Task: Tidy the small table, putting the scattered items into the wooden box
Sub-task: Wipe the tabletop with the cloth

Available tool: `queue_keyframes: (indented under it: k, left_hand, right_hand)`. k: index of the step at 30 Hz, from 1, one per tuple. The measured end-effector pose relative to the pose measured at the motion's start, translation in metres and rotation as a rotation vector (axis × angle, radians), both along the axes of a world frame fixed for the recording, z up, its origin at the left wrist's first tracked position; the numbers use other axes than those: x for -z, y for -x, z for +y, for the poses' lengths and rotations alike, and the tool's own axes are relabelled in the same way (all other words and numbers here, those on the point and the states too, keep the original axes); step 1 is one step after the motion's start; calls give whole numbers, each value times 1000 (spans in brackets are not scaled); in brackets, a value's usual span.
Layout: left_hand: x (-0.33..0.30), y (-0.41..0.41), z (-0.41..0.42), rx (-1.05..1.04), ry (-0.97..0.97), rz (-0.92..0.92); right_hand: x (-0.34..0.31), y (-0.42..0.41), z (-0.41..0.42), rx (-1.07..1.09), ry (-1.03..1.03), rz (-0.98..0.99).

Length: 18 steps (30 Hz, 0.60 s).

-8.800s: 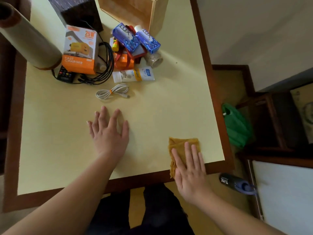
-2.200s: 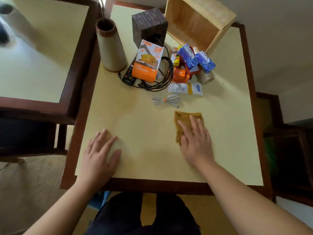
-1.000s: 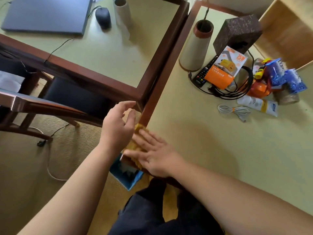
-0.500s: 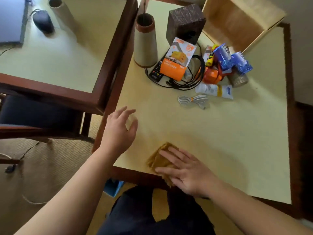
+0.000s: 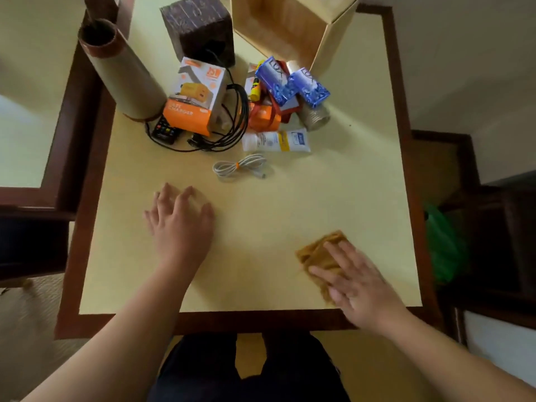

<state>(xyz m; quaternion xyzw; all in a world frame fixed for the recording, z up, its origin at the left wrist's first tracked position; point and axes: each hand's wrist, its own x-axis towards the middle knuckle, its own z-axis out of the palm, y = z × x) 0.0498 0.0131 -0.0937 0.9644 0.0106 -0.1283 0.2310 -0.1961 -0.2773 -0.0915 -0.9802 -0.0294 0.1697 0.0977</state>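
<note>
Right hand lies flat, fingers straight, pressing a crumpled mustard cloth onto the smooth pale-yellow worktop. Left hand rests loose and holds nothing. Glossy cartons, tube and coiled cables are heaped beside the plain wooden box at the far edge.

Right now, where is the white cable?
In the head view, the coiled white cable lies mid-table, just in front of the white tube and beyond the left hand.

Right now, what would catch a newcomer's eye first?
The bright clutter at the table's far side: an orange charger box and two blue soap packs before the wooden box. Nearer, the right hand presses flat on a mustard cloth.
</note>
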Motion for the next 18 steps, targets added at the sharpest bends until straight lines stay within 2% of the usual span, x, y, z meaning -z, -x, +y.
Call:
queue_keyframes:
  k: [2,4,6,7,9,11,13,15,18]
  left_hand:
    - [3,7,-15,7,3,-15]
    - [6,16,-31,13,2,-27]
    - [9,24,-46,-6,-11,-36]
    - [10,26,-53,-25,-15,-39]
    - [12,29,-66,-45,-28,-58]
    - [14,29,-79,-37,-38,-84]
    - [17,28,-87,-33,-62,-72]
    - [18,27,-88,-30,-105,-61]
    - [19,28,-88,-32,-128,-74]
  right_hand:
    - [-4,-20,-68,360,81,77]
    - [-1,-66,-102,666,120,83]
    - [7,-116,-97,858,113,61]
    - [10,-134,-83,882,97,66]
    - [15,-141,-35,679,77,43]
    - [12,-102,15,265,12,11]
    - [7,-41,19,-69,-39,22]
    - [7,9,-24,-186,-41,27]
    - [0,33,-106,-76,14,66]
